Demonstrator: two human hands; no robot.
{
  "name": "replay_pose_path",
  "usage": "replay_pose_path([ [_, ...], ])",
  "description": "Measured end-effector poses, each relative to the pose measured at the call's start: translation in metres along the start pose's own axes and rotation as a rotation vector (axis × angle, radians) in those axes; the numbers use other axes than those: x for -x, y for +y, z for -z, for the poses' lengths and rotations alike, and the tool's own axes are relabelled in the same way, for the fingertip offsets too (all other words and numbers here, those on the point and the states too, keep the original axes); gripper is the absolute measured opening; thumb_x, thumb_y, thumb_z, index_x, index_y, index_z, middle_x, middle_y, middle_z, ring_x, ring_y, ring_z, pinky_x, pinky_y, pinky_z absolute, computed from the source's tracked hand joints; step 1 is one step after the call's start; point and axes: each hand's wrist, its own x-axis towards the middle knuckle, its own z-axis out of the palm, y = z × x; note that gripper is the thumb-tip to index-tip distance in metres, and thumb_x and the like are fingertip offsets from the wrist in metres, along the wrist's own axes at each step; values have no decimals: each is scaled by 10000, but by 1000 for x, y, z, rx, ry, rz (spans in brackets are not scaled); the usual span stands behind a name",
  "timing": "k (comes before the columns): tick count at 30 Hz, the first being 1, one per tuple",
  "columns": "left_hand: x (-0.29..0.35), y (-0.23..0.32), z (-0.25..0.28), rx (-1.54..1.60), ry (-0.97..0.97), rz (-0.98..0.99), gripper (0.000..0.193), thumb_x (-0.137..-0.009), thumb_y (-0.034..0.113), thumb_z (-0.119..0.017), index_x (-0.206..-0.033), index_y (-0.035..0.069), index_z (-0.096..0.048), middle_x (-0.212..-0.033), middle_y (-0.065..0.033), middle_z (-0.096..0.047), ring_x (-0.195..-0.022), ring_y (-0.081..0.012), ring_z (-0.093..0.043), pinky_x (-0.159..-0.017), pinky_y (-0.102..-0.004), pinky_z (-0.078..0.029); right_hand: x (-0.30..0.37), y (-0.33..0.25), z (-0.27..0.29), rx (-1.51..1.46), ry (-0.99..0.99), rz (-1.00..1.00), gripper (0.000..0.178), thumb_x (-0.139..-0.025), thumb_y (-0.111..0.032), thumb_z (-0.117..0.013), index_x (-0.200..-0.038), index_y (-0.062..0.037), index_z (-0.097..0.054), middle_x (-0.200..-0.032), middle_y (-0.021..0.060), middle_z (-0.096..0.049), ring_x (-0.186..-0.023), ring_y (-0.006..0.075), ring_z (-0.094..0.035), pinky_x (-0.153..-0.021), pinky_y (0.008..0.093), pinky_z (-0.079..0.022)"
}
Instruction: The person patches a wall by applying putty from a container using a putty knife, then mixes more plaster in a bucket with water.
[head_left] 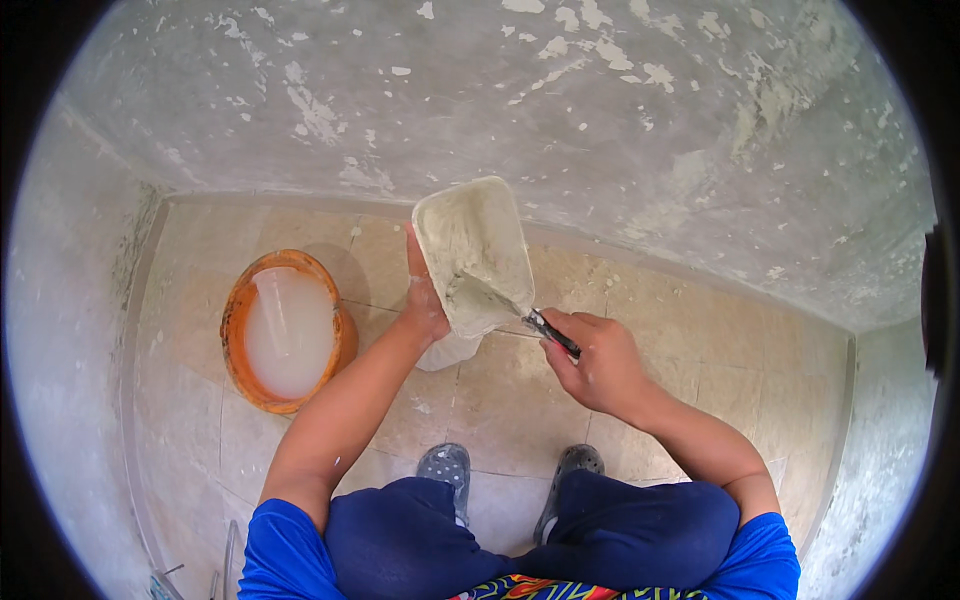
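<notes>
While the person bends over a pale tiled floor (520, 410), both hands meet around a tray (492, 208) just towards twelve o'clock from the middle of the view. The left hand (428, 300) supports the tray from its nine o'clock side, fingers spread along the wall and partly hidden behind it. The right hand (600, 362), at four o'clock, has its fingers closed around the black handle of a tool (553, 334), whose working end reaches into the tray's near corner. Greyish-cream paste (478, 302) lies in that near end and smears the inner walls.

Tan floor tiles, marked with whitish smudges, run up to a narrow skirting (640, 258) at the foot of the walls. Across twelve o'clock stretches a grey wall (620, 150), mottled and scattered with flaky cream patches, thickest towards one o'clock. Side walls close the space at nine o'clock (75, 310) and four o'clock (885, 425), both streaked with white.

Near nine o'clock an orange bucket (346, 338) with a stained rim stands on the floor, holding milky liquid (295, 350) and a long translucent thing of unclear kind. Dotted grey clogs (450, 466) are planted at five and six o'clock. Thin metal rods (229, 560) show towards half past seven.
</notes>
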Motion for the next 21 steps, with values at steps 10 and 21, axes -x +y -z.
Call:
replay_pose_path([
  [10,0,-13,28,225,69,156,1055,-902,921,-395,-1632,159,-395,-1554,-156,-536,-1361,-409,-582,-1139,-618,-492,-6,-7,-8,-177,51,41,307,-921,-113,-704,-1213,-20,-706,-824,201,-698,-733,421,-686,-648,491,-530],
  [21,0,-7,32,310,-204,90,669,-1103,561,-369,-1597,114,-425,-1537,-147,-554,-1354,-369,-600,-1144,-586,-516,-6,-7,-2,-56,123,17,315,-918,-115,-720,-1219,-27,-699,-837,191,-704,-716,404,-689,-616,480,-529],
])
